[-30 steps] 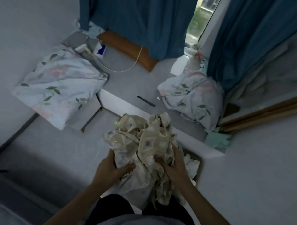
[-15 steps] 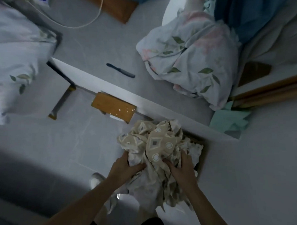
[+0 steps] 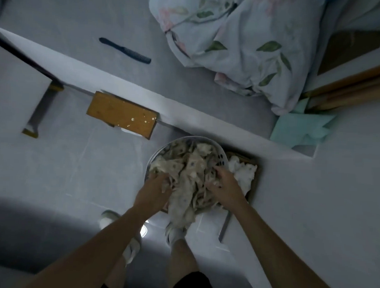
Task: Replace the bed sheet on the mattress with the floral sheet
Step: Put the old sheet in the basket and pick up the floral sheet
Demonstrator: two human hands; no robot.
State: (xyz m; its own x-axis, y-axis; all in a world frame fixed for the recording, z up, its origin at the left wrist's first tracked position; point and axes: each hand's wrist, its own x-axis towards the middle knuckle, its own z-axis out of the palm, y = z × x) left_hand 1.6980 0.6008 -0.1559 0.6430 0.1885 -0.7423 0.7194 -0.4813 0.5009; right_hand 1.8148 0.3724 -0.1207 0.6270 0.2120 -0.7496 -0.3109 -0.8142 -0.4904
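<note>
**Beige sheet goes down into the basket**

Grey mattress (image 3: 60, 14) lies bare at the top of the view, with no sheet on it. On it rests the floral sheet (image 3: 242, 44), in a loose heap at the far right, and a dark comb (image 3: 125, 50) well apart from it to the left.

Below, on the tiled floor (image 3: 65, 171), stands the white laundry basket (image 3: 222, 154), just beside the mattress edge. A second ago I was holding the beige patterned sheet (image 3: 188, 176) up in the air as a bundle; now it is inside the basket, and one end hangs over the near rim toward my feet. My left hand (image 3: 153, 192) and my right hand (image 3: 224, 188) both press into the cloth with fingers curled in the folds, so both hold the old sheet.

I judge the old sheet is almost put away, and the floral one is next to spread.

I can read no brand, label or writing anywhere.
</note>
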